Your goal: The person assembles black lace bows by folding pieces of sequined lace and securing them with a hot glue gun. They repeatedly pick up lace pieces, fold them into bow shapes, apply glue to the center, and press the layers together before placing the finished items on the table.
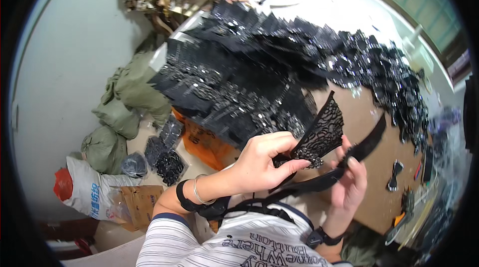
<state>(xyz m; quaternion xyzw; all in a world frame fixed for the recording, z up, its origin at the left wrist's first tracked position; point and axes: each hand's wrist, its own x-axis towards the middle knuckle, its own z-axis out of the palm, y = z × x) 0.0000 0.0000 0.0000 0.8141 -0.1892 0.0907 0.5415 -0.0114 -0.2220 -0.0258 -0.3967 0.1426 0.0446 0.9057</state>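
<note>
Black openwork lace bow piece (322, 134) sits pinched in the raised left hand (262, 162), while the upright right hand (349, 179) curls fingers around a flat black ribbon strap (344, 164).

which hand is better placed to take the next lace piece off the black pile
Probably the left hand: it sits nearer the black pile on the table's left. But it pinches the lace piece, while the right hand grips the black strap.

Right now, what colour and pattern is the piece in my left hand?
Black openwork lace, seen in the head view.
</note>
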